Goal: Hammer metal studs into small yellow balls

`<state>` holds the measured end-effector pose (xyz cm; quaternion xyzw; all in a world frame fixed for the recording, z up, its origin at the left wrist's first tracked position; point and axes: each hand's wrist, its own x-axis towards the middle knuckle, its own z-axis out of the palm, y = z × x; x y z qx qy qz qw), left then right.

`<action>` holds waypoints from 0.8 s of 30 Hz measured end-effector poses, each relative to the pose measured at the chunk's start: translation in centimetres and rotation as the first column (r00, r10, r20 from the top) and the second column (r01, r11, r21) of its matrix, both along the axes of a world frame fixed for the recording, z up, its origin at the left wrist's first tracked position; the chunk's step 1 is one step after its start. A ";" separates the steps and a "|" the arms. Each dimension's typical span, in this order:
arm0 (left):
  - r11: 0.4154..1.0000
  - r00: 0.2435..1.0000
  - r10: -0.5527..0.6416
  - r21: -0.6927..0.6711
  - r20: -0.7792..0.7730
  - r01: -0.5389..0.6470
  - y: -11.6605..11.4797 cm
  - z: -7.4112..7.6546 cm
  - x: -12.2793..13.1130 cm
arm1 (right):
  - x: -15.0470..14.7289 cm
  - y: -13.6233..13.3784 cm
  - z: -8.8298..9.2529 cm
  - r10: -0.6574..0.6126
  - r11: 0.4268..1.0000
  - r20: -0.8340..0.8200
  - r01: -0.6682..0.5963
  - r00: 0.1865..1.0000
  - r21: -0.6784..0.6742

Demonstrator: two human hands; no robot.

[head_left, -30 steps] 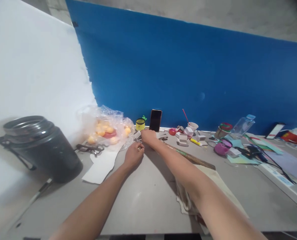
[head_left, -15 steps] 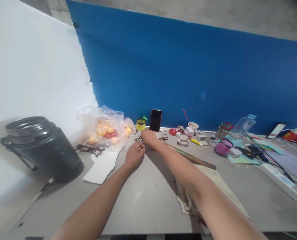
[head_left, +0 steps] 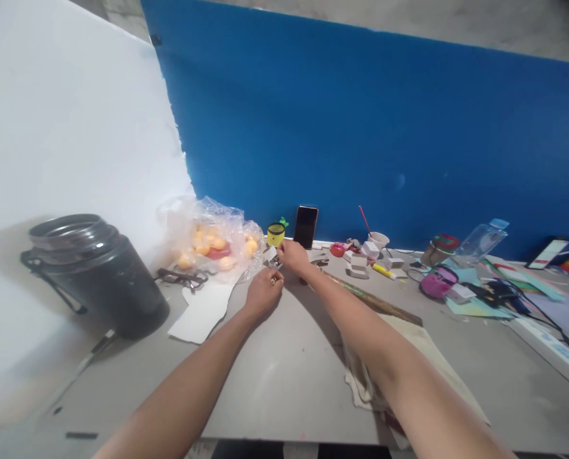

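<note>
My left hand (head_left: 264, 292) rests low over the grey table, its fingers curled and a ring on one of them. Just beyond it, my right hand (head_left: 293, 256) is closed with the fingers bent downward. Between the two hands shows a small shiny metallic piece (head_left: 275, 261), partly hidden by the fingers; what each hand grips cannot be made out. A white bit of paper or card (head_left: 268, 253) lies beside that piece. Behind the right hand a dark phone (head_left: 306, 227) leans upright against the blue panel, and a yellow cup-shaped item (head_left: 275, 235) stands left of it.
On the left stand a dark flask (head_left: 100, 280) and a plastic bag of yellow-orange items (head_left: 210, 242), near glasses (head_left: 184, 278) and white paper (head_left: 203, 312). Beige cloth (head_left: 428, 347) lies under my right forearm. Small white boxes (head_left: 358, 264), a clear bottle (head_left: 480, 242) and a power strip (head_left: 547, 344) are rightward.
The whole view has shifted slightly, so things appear a little farther right and higher. Both hands stay close together around the same spot, with only slight finger movement.
</note>
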<state>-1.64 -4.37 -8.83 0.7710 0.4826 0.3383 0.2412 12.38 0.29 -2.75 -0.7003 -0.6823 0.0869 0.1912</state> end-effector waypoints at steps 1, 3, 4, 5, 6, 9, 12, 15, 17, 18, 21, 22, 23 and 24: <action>1.000 1.000 0.004 -0.010 0.019 -0.004 0.0 -0.1 0.0 | 0.4 -0.1 0.1 0.005 1.000 -0.047 -0.004 0.999 0.015; 1.000 0.998 0.014 -0.020 0.065 -0.013 0.2 -0.2 -0.1 | 1.5 -0.5 0.4 0.018 0.999 -0.125 -0.013 0.992 0.040; 1.000 0.995 0.017 -0.017 0.093 -0.016 0.2 -0.2 -0.1 | 2.2 -0.9 0.4 0.021 0.999 -0.167 -0.013 0.986 0.048; 1.000 0.992 0.018 -0.012 0.124 -0.017 0.3 -0.2 -0.2 | 2.9 -1.5 0.4 0.021 0.999 -0.226 -0.010 0.974 0.049; 1.000 0.988 0.016 -0.008 0.155 -0.015 0.3 -0.1 -0.3 | 3.6 -2.2 0.3 0.017 0.999 -0.317 -0.005 0.948 0.038; 0.999 0.971 0.010 -0.033 0.240 -0.002 0.3 0.2 -0.4 | 5.3 -5.1 -0.1 -0.035 0.997 -0.725 -0.023 0.688 -0.070; 0.989 0.946 -0.027 -0.126 0.323 0.071 -0.2 0.5 -0.3 | 5.9 -7.8 -1.1 -0.076 0.992 -0.891 -0.057 0.448 -0.114; 0.962 0.924 -0.089 -0.208 0.372 0.177 -1.0 0.7 -0.1 | 5.9 -9.4 -2.6 -0.069 0.996 -0.928 -0.027 0.366 -0.084; 0.957 0.922 -0.126 -0.199 0.366 0.209 -1.6 0.7 0.1 | 5.8 -9.9 -3.6 -0.088 0.996 -0.944 0.003 0.319 -0.092; 0.961 0.924 -0.140 -0.176 0.356 0.213 -1.8 0.8 0.2 | 5.8 -10.0 -4.1 -0.105 0.994 -0.952 0.012 0.288 -0.107; 0.969 0.930 -0.171 -0.115 0.326 0.219 -2.4 0.9 0.5 | 6.1 -10.3 -5.1 -0.131 0.991 -0.974 -0.015 0.186 -0.136; 0.970 0.932 -0.174 -0.109 0.317 0.218 -2.5 0.9 0.5 | 6.3 -10.4 -5.3 -0.126 0.990 -0.980 -0.038 0.156 -0.133; 0.971 0.936 -0.167 -0.110 0.311 0.210 -2.5 1.0 0.6 | 6.4 -10.5 -5.5 -0.120 0.990 -0.984 -0.060 0.129 -0.128; 0.974 0.940 -0.154 -0.115 0.306 0.197 -2.6 1.0 0.6 | 6.6 -10.6 -5.6 -0.114 0.990 -0.988 -0.076 0.106 -0.122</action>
